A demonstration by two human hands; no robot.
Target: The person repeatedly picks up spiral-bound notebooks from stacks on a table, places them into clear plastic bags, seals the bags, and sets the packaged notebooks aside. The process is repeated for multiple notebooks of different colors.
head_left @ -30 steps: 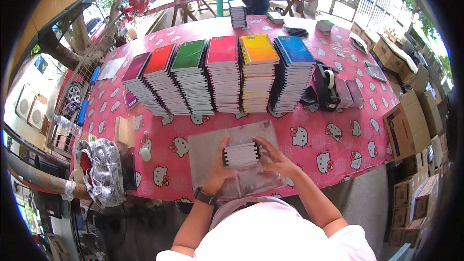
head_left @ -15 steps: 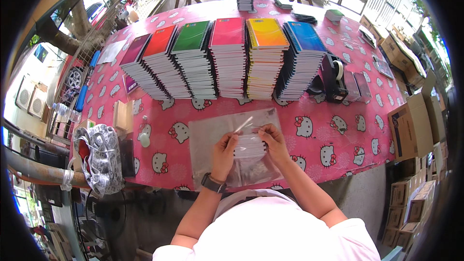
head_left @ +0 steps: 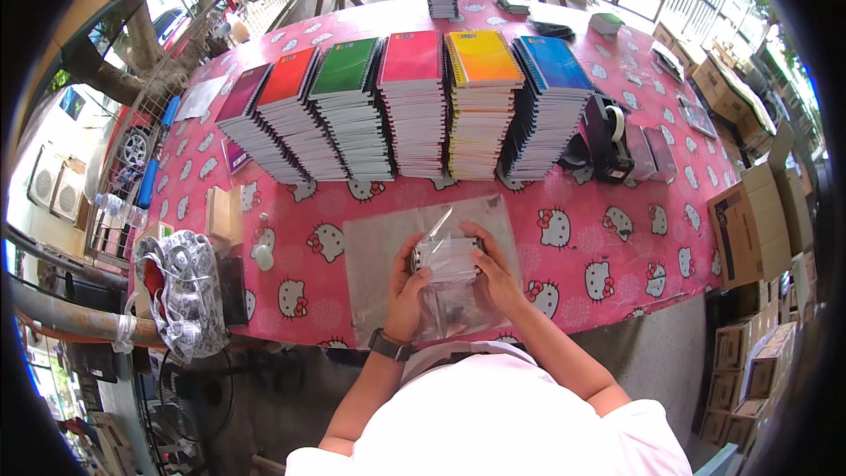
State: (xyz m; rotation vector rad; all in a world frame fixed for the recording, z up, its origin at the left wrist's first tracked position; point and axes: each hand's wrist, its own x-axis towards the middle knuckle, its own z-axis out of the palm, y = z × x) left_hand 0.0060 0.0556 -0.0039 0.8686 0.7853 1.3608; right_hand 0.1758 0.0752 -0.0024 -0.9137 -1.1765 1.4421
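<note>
A small bundle of spiral notebooks is held edge-up between my two hands, with clear plastic around it and a loose flap standing up at its far side. My left hand is closed on the bundle's left end, thumb against the near side. On the right end my right hand grips it, thumb on the near side and fingers over the far one. Under the hands lies a flat clear plastic sheet. The covers of the held notebooks are hidden.
Tall notebook stacks stand beyond my hands, including a green one, a pink one and a blue one. Right of them is a black tape dispenser. A patterned cloth bag sits left; an open cardboard box stands right.
Both hands have shifted their grip from the bundle's top edge to its ends. The bundle has tilted, and the plastic flap is more folded up over its far side.
</note>
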